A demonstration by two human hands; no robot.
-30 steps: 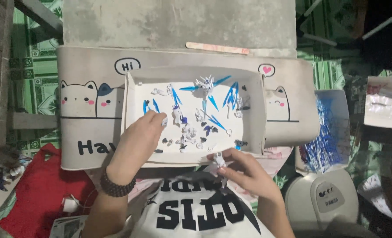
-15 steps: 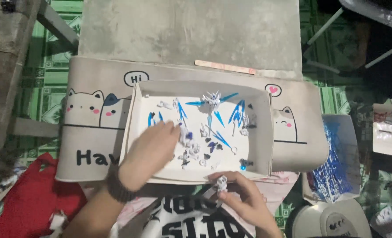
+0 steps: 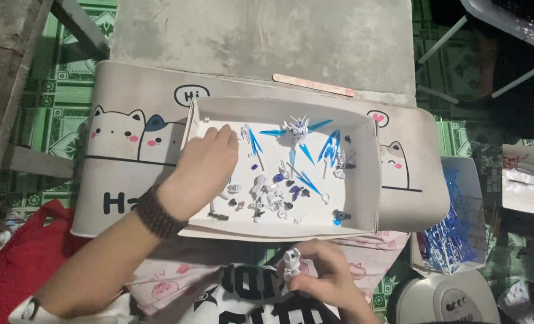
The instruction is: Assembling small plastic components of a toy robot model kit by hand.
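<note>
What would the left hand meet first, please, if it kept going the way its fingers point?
The left hand points up and right across the white tray. Probably the small white part just beyond its fingertips comes first, then a blue blade; height is unclear.

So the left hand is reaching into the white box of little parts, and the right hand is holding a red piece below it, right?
Not quite. The head view shows the right hand holding a small white piece, not a red one. The rest holds: the left hand reaches into the white box of small parts.
</note>
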